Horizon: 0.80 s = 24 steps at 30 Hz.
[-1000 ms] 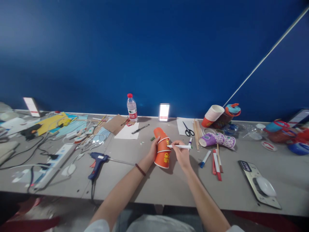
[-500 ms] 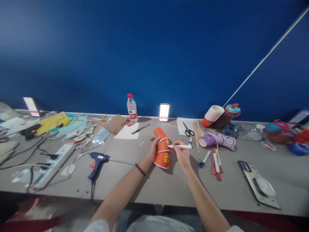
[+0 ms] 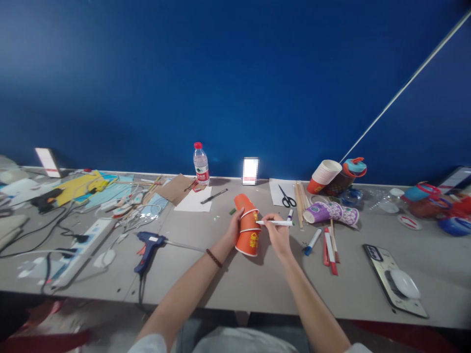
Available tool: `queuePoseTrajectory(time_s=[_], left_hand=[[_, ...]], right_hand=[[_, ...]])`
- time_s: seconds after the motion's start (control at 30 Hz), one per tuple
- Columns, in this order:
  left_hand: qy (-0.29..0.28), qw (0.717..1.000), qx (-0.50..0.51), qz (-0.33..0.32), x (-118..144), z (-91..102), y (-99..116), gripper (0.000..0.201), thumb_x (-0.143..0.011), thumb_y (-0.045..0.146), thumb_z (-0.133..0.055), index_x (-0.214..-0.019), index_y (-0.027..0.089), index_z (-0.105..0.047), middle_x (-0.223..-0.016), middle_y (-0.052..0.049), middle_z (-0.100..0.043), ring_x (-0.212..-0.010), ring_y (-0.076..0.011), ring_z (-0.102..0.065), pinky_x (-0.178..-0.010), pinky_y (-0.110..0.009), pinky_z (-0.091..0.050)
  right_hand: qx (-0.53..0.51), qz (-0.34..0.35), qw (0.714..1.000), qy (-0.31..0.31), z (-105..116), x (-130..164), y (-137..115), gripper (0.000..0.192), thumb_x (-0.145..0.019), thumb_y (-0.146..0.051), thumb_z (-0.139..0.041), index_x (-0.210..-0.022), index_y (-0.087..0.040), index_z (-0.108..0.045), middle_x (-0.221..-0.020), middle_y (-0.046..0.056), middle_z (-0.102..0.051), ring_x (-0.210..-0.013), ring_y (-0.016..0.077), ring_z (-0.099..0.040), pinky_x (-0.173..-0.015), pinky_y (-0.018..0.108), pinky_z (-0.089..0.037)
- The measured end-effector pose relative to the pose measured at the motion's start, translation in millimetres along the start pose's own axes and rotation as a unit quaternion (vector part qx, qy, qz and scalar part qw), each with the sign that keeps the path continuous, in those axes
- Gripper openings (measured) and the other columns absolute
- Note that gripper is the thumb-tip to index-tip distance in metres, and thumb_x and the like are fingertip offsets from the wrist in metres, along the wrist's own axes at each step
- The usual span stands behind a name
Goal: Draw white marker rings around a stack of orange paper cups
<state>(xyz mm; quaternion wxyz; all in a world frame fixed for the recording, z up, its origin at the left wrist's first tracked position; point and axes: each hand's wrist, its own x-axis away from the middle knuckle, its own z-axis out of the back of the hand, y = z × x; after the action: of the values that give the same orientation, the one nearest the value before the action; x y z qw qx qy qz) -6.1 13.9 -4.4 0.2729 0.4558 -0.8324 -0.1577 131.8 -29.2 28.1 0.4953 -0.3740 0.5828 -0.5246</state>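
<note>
Several orange paper cups [image 3: 249, 222], joined end to end in a slightly curved column, lie tilted over the middle of the table. My left hand [image 3: 234, 227] is closed round their left side, with the thumb on the front. Yellow lettering shows on the right side of the lower cups. My right hand [image 3: 276, 235] pinches a white marker [image 3: 281, 223] held nearly level, its tip pointing left at the middle cup. The tip is at the cup's right edge; whether it touches is too small to tell. A second capped marker [image 3: 290, 215] lies just beyond my right hand.
A glue gun [image 3: 150, 245] and power strip [image 3: 85, 252] with cables lie left. Behind stand a water bottle [image 3: 200, 164] and a phone [image 3: 250, 171]. To the right are scissors [image 3: 287, 197], purple cups [image 3: 329, 212], stacked cups [image 3: 324, 175], markers [image 3: 330, 247] and another phone [image 3: 382, 274].
The lettering on the lowest cup has shifted slightly, so the cups appear turned a little in my left hand. The marker has barely moved.
</note>
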Motion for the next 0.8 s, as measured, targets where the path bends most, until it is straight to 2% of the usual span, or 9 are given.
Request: queuePoseTrajectory(time_s=[0.27, 0.43, 0.6, 0.8], left_hand=[[-0.002, 1.000, -0.008, 0.006, 1.1, 0.9, -1.2, 0.041, -0.088, 0.044, -0.054, -0.105, 0.009, -0.068, -0.076, -0.010, -0.072, -0.062, -0.0216, -0.066, -0.066, -0.034, -0.051], [0.000, 1.000, 0.001, 0.011, -0.2, 2.2, -1.7, 0.041, -0.087, 0.044, -0.055, -0.103, 0.009, -0.068, -0.076, -0.011, -0.072, -0.062, -0.0217, -0.066, -0.066, -0.034, -0.051], [0.024, 1.000, 0.019, -0.001, -1.4, 0.8, -1.3, 0.036, -0.088, 0.041, -0.055, -0.103, 0.011, -0.068, -0.081, -0.011, -0.073, -0.064, -0.0210, -0.067, -0.068, -0.033, -0.051], [0.031, 0.999, 0.007, -0.002, -0.2, -0.4, -0.6, 0.038, -0.087, 0.042, -0.057, -0.101, 0.009, -0.069, -0.078, -0.010, -0.072, -0.062, -0.0202, -0.065, -0.066, -0.033, -0.052]], right_hand=[[-0.022, 0.009, 1.000, 0.013, -0.4, 0.5, -0.8, 0.016, -0.073, -0.037, -0.060, -0.071, -0.021, -0.060, -0.064, -0.001, -0.061, -0.063, 0.0168, -0.055, -0.060, 0.028, -0.042], [-0.012, 0.013, 1.000, -0.001, -0.1, 1.5, -0.2, 0.014, -0.072, -0.034, -0.059, -0.068, -0.021, -0.059, -0.061, -0.001, -0.060, -0.061, 0.0162, -0.054, -0.058, 0.027, -0.043], [-0.001, 0.020, 1.000, -0.012, -0.9, 1.7, -2.9, 0.014, -0.071, -0.034, -0.058, -0.065, -0.021, -0.059, -0.059, -0.002, -0.057, -0.058, 0.0149, -0.052, -0.056, 0.026, -0.041], [-0.001, 0.023, 0.999, -0.023, -3.3, 1.4, -4.7, 0.012, -0.071, -0.033, -0.056, -0.067, -0.021, -0.058, -0.062, 0.000, -0.061, -0.061, 0.0165, -0.056, -0.059, 0.027, -0.045]])
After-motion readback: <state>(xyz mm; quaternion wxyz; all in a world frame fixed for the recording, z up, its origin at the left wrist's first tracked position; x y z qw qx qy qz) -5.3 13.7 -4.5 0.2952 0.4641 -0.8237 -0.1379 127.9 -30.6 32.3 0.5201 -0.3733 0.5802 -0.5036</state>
